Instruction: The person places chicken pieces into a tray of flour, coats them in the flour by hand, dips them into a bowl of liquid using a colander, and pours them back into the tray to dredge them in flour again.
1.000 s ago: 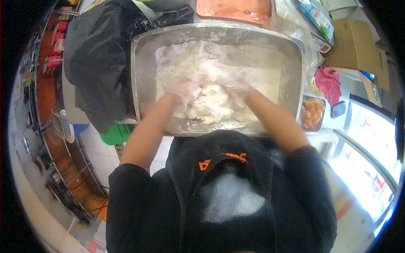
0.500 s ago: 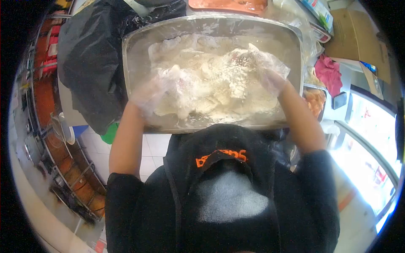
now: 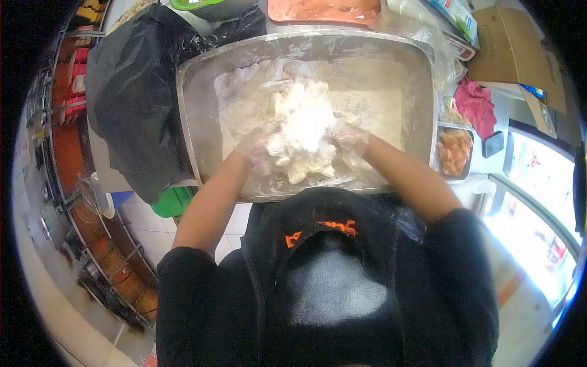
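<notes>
A wide metal tray [image 3: 422, 110] holds a bed of pale flour [image 3: 367, 107]. At its middle, a heap of flour-coated pieces [image 3: 304, 162] is pressed together between my hands; the top of the heap is washed out by bright light. My left hand [image 3: 259, 147], in a clear plastic glove, cups the heap from the left. From the other side, my right hand [image 3: 350, 139], gloved the same way, holds it too. The fingertips of both hands are partly hidden by flour and the pieces.
Right of the tray stands a small container of raw-looking meat pieces [image 3: 454, 151], near a pink cloth [image 3: 476, 107] and a phone [image 3: 493, 145]. A black plastic bag [image 3: 131, 110] lies left. An orange tray [image 3: 324, 11] is behind, and a cardboard box [image 3: 513, 49] at the back right.
Both hands have moved inward from the tray's sides to its middle, gathering the floured pieces into one heap. Bare flour now shows on the right side of the tray.
</notes>
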Motion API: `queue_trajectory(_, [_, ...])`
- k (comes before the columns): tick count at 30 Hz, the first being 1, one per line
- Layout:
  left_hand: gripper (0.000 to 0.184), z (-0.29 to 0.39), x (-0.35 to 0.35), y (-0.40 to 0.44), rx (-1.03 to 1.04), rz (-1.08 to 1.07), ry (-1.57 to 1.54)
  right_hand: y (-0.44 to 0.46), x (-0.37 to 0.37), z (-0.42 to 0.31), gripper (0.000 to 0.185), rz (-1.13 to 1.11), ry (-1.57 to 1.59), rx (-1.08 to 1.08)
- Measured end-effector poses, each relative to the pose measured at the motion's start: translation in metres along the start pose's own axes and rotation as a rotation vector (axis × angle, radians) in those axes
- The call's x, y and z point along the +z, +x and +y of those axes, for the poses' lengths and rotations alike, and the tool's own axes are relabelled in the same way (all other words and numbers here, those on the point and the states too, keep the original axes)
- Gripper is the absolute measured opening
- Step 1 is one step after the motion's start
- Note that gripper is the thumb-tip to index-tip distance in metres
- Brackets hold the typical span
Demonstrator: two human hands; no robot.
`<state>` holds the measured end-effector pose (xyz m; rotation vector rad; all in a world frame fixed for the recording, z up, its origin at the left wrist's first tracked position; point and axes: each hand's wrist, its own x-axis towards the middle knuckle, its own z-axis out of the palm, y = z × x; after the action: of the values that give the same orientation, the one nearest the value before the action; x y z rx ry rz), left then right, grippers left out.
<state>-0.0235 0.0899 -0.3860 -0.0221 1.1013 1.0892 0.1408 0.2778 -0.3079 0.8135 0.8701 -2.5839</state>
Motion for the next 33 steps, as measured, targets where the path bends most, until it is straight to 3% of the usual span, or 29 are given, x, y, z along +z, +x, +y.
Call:
queue_trajectory(1, [0.048, 0.012, 0.014, -0.010, 0.002, 0.002, 0.000, 0.000, 0.002, -0.003, 0.044, -0.001, 0.034, -0.022])
queue_trajectory(3, [0.040, 0.032, 0.037, -0.034, 0.079, 0.051, -0.433, -0.007, 0.006, -0.012, 0.045, 0.035, 0.012, -0.089])
queue_trajectory(4, [0.039, 0.028, 0.034, -0.032, 0.190, 0.058, -0.481, -0.013, 0.010, -0.018, 0.046, 0.064, -0.040, -0.118])
queue_trajectory(6, [0.039, 0.046, 0.041, -0.036, 0.193, 0.191, -0.409, -0.019, 0.015, -0.031, 0.043, 0.140, -0.507, -0.230])
queue_trajectory(7, [0.038, 0.056, 0.047, -0.038, 0.190, 0.317, -0.332, -0.022, 0.018, -0.038, 0.041, 0.221, -0.972, -0.345])
queue_trajectory(8, [0.038, 0.055, 0.034, -0.036, 0.189, 0.319, -0.333, -0.026, 0.024, -0.040, 0.041, 0.219, -0.971, -0.344])
queue_trajectory(9, [0.039, 0.053, 0.011, -0.035, 0.478, 0.336, 0.328, -0.032, 0.031, -0.040, 0.041, 0.185, -0.647, -0.345])
queue_trajectory(11, [0.040, 0.055, -0.003, -0.039, 0.743, 0.319, 0.999, -0.047, 0.043, -0.056, 0.040, 0.153, -0.323, -0.340])
queue_trajectory(13, [0.040, 0.066, 0.004, -0.051, 0.580, 0.264, 0.562, -0.063, 0.050, -0.078, 0.048, 0.077, -0.343, -0.164])
queue_trajectory(14, [0.040, 0.071, 0.003, -0.054, 0.581, 0.263, 0.563, -0.060, 0.046, -0.079, 0.048, 0.077, -0.343, -0.165])
queue_trajectory(18, [0.037, 0.102, 0.013, -0.064, 0.696, 0.213, 1.135, -0.011, -0.011, -0.087, 0.041, 0.486, -0.584, -0.479])
queue_trajectory(20, [0.047, 0.125, 0.055, -0.061, 0.337, 0.833, 0.147, 0.008, -0.042, -0.094, 0.046, 0.756, -0.453, -0.272])
queue_trajectory(21, [0.047, 0.128, 0.061, -0.056, 0.348, 0.834, 0.147, 0.022, -0.067, -0.092, 0.047, 0.792, -0.361, -0.224])
queue_trajectory(23, [0.047, 0.138, 0.067, -0.046, 0.251, 1.049, 0.349, 0.058, -0.114, -0.078, 0.051, 0.576, -0.194, -0.201])
queue_trajectory(24, [0.048, 0.140, 0.063, -0.038, 0.258, 1.038, 0.409, 0.075, -0.127, -0.071, 0.053, 0.439, -0.151, -0.192])
queue_trajectory(26, [0.051, 0.138, 0.051, -0.020, 0.302, 0.867, 0.440, 0.093, -0.097, -0.065, 0.055, 0.271, -0.198, -0.155])
queue_trajectory(29, [0.055, 0.124, 0.034, 0.017, 0.332, 0.622, 0.336, 0.108, -0.030, -0.063, 0.054, 0.253, -0.046, -0.305])
queue_trajectory(31, [0.058, 0.112, 0.029, 0.026, 0.326, 0.531, 0.241, 0.100, -0.005, -0.063, 0.056, 0.003, 0.149, -0.143])
queue_trajectory(32, [0.060, 0.104, 0.025, 0.024, 0.312, 0.497, 0.196, 0.090, -0.002, -0.061, 0.056, 0.006, 0.155, -0.141])
queue_trajectory(33, [0.060, 0.112, 0.041, 0.001, 0.264, 0.507, 0.178, 0.080, 0.000, -0.057, 0.054, -0.004, -0.033, -0.203])
